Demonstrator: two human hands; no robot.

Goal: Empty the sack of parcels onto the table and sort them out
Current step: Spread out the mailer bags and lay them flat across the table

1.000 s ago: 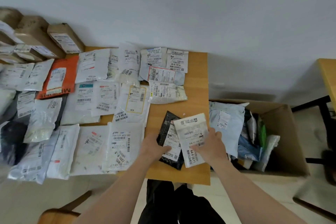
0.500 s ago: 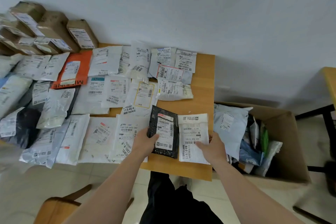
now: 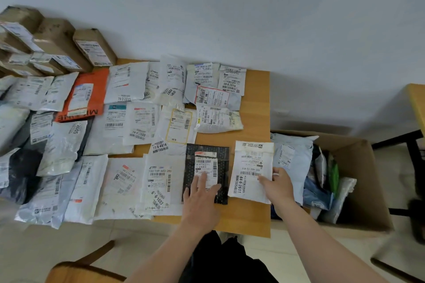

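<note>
Parcels (image 3: 140, 122) in soft plastic mailers are laid label-up in rough rows across most of a light wooden table (image 3: 255, 122), viewed from above. An orange plastic mailer (image 3: 89, 89) lies among the white and grey ones, and brown cardboard cartons (image 3: 57, 39) are stacked at the far left against the wall.

At the near right corner, a black bubble-wrap mailer (image 3: 222, 156) and a white padded mailer (image 3: 250, 167) are set side by side, just apart. The left hand (image 3: 202, 200) is pressed flat on the black one, fingers straight and spread. The right hand (image 3: 279, 187) is laid on the lower right part of the white one, fingers extended; nothing is seen curled round it.

Sorting is judged well advanced, with these two apparently being squared into the front row. It is not finished: an open brown cardboard box (image 3: 363, 181) on the floor, just right of the table, holds more parcels, a pale blue-grey plastic mailer (image 3: 292, 156) uppermost. Little bare tabletop is left. No sack is seen.
</note>
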